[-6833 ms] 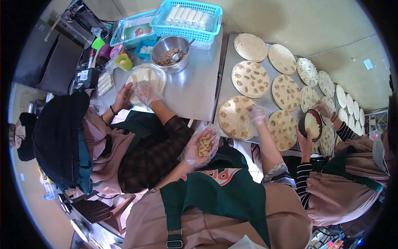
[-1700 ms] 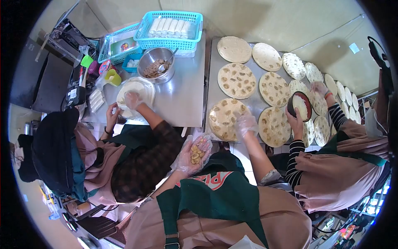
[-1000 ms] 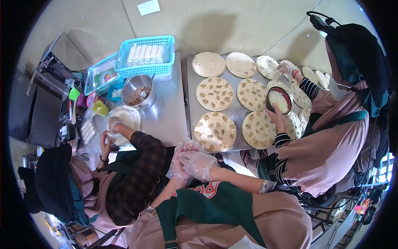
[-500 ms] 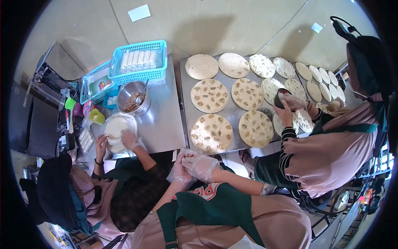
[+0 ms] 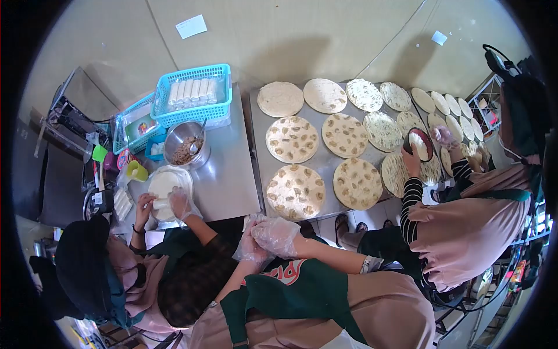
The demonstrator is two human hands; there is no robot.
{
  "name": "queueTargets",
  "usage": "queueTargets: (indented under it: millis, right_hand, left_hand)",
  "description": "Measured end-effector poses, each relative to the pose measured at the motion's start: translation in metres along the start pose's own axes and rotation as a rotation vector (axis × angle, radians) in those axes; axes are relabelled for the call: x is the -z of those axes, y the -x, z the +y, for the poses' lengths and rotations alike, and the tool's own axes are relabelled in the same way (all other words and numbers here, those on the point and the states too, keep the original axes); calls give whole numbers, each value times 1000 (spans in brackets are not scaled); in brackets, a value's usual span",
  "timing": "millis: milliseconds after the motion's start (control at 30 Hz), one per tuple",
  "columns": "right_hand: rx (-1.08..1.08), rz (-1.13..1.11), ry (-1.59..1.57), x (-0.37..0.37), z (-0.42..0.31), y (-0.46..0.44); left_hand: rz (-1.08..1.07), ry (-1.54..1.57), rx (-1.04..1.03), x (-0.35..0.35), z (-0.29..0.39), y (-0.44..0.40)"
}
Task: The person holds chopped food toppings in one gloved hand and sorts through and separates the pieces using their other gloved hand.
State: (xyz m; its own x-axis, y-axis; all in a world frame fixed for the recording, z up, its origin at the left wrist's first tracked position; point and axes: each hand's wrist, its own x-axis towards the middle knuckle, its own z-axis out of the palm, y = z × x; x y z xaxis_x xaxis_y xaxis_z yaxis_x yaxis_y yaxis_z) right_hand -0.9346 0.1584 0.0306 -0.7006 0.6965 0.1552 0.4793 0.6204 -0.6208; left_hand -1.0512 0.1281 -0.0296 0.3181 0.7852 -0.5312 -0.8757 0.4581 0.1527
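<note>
My left hand [image 5: 251,243] and my right hand [image 5: 275,235], both in clear plastic gloves, are pressed together in front of my green apron [image 5: 302,291]. Fingers of both hands are closed, and whatever lies between the palms is hidden. Just beyond them, on the metal table, lies a flat round base topped with brownish slices [image 5: 295,192]. Another topped base [image 5: 357,183] is to its right, and two more with slices [image 5: 292,139] [image 5: 344,135] lie in the row behind.
At left, a co-worker's hands [image 5: 181,203] handle a white roll over stacked white sheets [image 5: 168,181]. Behind are a steel bowl of brown filling [image 5: 187,145] and a blue basket of rolls [image 5: 192,96]. At right, another person's hand holds a bowl of white shreds [image 5: 418,144].
My right hand has left the nearest topped base and come to my left hand, covering the slices that lay in its palm. The view has shifted. The co-worker at right has moved the bowl.
</note>
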Motion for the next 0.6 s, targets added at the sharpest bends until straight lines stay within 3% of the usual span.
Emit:
queueTargets:
  millis: [133,233,300,333,367,433,467,500,567,600]
  right_hand:
    - [-81,-22,-46,14,-4,-3]
    - [-174,7,-297,14,4,-4]
    - [-622,-91,-1390,4,18,-5]
    - [-653,-91,-1595,10,22,-3]
    - [-651,-91,-1596,13,26,0]
    - [-577,12,-1935,24,29,-1]
    - [-643,161,-1965,28,28,-3]
    - [-636,160,-1966,29,39,-6]
    - [-424,173,-1939,31,68,-10]
    - [-432,245,-1968,45,73,-16]
  left_hand:
    - [-47,45,-6,16,0,-10]
    - [-47,53,-64,17,2,-12]
    - [-412,155,108,13,7,-12]
    - [-412,153,106,9,7,-11]
    - [-348,202,97,4,4,-10]
    - [-287,247,85,-9,0,-10]
    - [-21,221,8,-16,-2,-11]
    - [245,193,-69,-23,-1,-13]
    - [260,251,-65,-22,2,-19]
    - [149,239,-55,-12,3,-25]
